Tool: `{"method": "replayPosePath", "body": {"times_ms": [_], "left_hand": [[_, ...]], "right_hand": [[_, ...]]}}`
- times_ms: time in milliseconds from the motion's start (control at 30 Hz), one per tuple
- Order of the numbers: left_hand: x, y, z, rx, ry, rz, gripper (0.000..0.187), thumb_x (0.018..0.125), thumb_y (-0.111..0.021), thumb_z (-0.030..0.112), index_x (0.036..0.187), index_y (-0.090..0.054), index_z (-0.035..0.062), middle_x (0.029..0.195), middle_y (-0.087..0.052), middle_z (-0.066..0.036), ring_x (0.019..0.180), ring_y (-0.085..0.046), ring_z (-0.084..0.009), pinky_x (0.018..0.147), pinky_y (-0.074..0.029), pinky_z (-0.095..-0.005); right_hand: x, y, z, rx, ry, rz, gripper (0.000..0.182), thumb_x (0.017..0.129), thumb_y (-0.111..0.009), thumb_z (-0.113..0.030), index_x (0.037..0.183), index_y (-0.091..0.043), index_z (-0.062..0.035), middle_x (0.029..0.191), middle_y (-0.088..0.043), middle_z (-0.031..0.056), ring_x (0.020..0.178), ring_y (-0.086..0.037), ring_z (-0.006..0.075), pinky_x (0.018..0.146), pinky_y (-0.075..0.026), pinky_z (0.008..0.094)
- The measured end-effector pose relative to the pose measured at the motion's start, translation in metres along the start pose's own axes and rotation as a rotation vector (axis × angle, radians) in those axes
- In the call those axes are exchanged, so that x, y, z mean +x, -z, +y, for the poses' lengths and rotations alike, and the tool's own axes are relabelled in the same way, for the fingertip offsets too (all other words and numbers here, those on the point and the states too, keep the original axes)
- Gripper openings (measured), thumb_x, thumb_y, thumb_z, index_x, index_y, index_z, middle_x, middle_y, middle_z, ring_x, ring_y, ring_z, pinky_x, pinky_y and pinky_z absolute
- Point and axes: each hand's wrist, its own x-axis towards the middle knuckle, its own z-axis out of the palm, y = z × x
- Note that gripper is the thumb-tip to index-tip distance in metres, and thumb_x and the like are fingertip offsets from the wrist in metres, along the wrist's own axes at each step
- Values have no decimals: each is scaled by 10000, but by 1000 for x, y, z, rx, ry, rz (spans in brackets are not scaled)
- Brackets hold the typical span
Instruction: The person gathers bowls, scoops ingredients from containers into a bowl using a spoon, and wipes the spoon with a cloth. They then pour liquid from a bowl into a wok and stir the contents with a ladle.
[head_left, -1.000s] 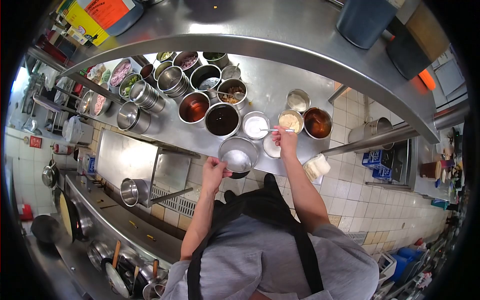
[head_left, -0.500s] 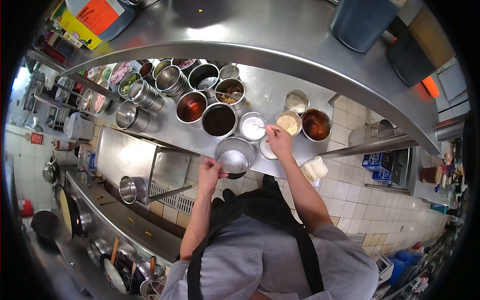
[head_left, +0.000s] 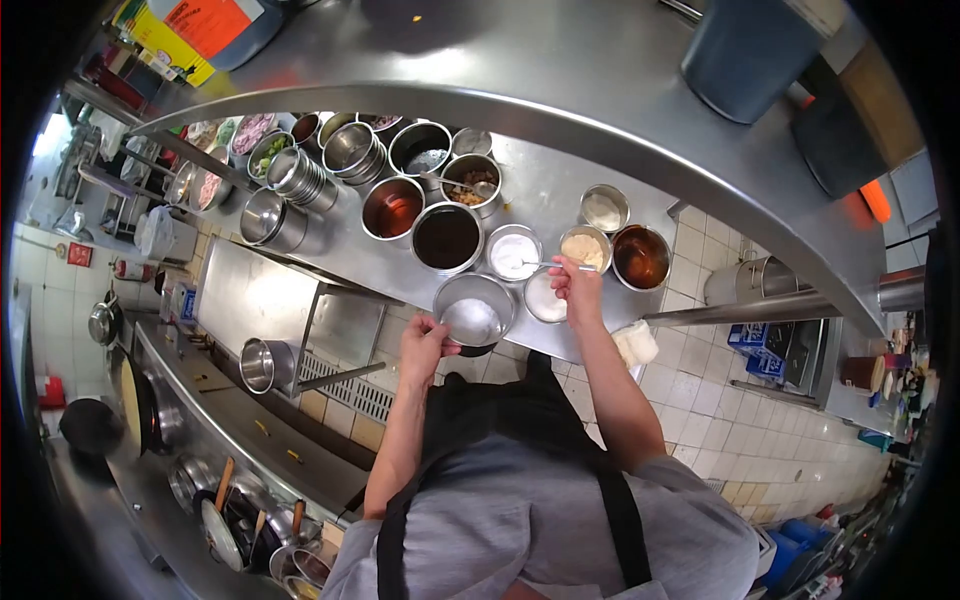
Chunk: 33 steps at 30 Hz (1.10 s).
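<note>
My left hand (head_left: 428, 345) pinches the rim of a steel pot (head_left: 452, 295) with white powder at its bottom, held at the table's front edge. In my right hand (head_left: 580, 292) is a metal spoon (head_left: 543, 265), its tip near the right rim of a pot of white powder (head_left: 514, 252). Just left of that hand stands another pot with white contents (head_left: 546, 297). Behind the hand is a pot of beige powder (head_left: 578, 250). To the right sits a pot of red-brown sauce (head_left: 641, 257). A pot of dark liquid (head_left: 446, 238) stands behind the held pot.
A steel shelf (head_left: 560, 60) runs above the table's far side, with a dark container (head_left: 745, 60) on it. Stacked steel pots (head_left: 302, 180) stand at the left. A white cloth (head_left: 635, 343) lies at the table's right corner. A stove counter (head_left: 230, 400) is at lower left.
My right hand has moved right and slightly toward me, drawing the spoon from the middle of the white powder pot to its right rim. My left hand still holds the steel pot.
</note>
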Motion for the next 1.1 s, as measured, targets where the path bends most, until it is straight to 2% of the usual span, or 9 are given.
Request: {"method": "replayPosePath", "body": {"times_ms": [167, 300, 367, 600, 667, 800, 867, 933, 1100], "left_hand": [[14, 18, -3, -15, 18, -101, 174, 924, -667, 35, 937, -493, 38, 838, -593, -84, 625, -652, -176, 554, -616, -313], [30, 47, -3, -13, 49, -183, 160, 915, -663, 35, 933, -504, 35, 820, -590, -81, 621, -647, -178, 558, -618, -320], [33, 79, 1, -45, 65, -159, 152, 908, -665, 33, 927, -514, 34, 798, -585, -77, 616, -642, -180, 557, -613, -327], [77, 351, 18, -270, -209, 531, 144, 899, -635, 47, 970, -515, 11, 770, -621, -107, 602, -662, -212, 516, -507, -299], [120, 426, 2, -227, -215, 647, 228, 881, -619, 16, 1056, -476, -8, 879, -619, -138, 650, -656, -246, 600, -579, -338], [170, 494, -44, -435, -83, 439, 197, 947, -667, 103, 1028, -554, -36, 838, -605, -104, 696, -661, -213, 754, -650, -396], [156, 501, -56, -368, 162, 342, 522, 949, -723, 361, 1141, -540, -88, 868, -598, -102, 753, -673, -267, 777, -648, -429], [113, 481, -59, -679, 289, 503, 928, 914, -733, 491, 1435, -258, -111, 1334, -485, -241, 976, -650, -379, 775, -650, -388], [138, 585, -145, -1025, -54, 826, 588, 914, -730, 292, 1270, -501, -116, 1202, -586, -228, 911, -664, -377, 755, -670, -404]], "right_hand": [[-52, -35, -23, -234, 150, -119, 201, 1002, -614, -154, 1050, -735, 0, 832, -700, 69, 585, -602, 88, 484, -436, 218], [-87, -72, -9, -634, 601, -82, 185, 1002, -623, -106, 1113, -718, 7, 848, -675, 59, 612, -583, 88, 548, -471, 235], [-96, -88, 2, -428, 536, 33, 203, 1013, -631, -143, 1143, -698, -2, 851, -673, 48, 625, -581, 79, 547, -466, 237], [-114, -105, 32, -292, 447, 87, 370, 1049, -577, -292, 1178, -661, 45, 993, -727, 140, 595, -614, 119, 489, -452, 234], [-119, -105, 38, -326, 442, 98, 397, 1054, -565, -307, 1201, -650, 51, 1015, -733, 145, 595, -614, 118, 488, -451, 235], [-109, -115, 49, -366, 431, 222, 357, 1052, -567, -320, 1218, -619, -8, 1009, -738, 113, 569, -599, 101, 490, -449, 247], [-97, -113, 46, -397, 470, 247, 295, 1062, -543, -243, 1219, -610, -2, 986, -714, 92, 561, -606, 108, 483, -451, 245], [-83, -106, 45, -417, 518, 254, 275, 1050, -557, -206, 1187, -645, 16, 959, -713, 88, 563, -607, 105, 483, -457, 245], [-39, -80, 51, -874, 695, 329, 290, 1014, -598, -213, 1134, -705, 28, 856, -733, 115, 562, -628, 135, 554, -514, 291]]}}
